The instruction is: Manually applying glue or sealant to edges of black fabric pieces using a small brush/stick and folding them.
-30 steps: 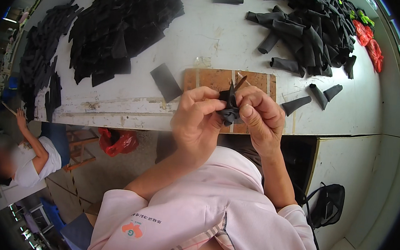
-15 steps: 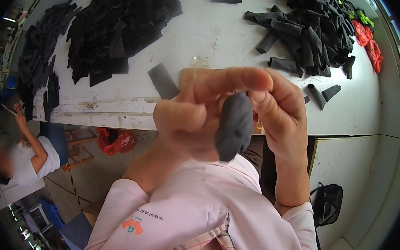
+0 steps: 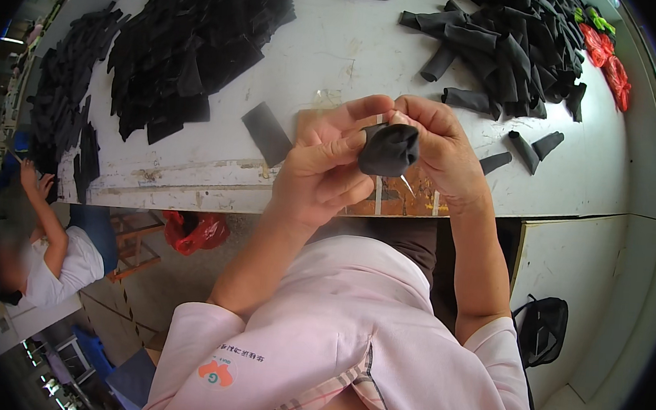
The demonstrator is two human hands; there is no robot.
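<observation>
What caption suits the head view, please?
Both hands, left hand and right hand, pinch a dark fabric piece above the white table.

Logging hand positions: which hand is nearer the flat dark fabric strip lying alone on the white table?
Left. The left hand is just right of the flat dark fabric strip; the right hand lies farther right.

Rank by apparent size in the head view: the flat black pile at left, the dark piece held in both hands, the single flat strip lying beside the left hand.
1. flat black pile
2. dark piece, though nearness to the camera enlarges it
3. single flat strip; close to the dark piece, so unsure
</observation>
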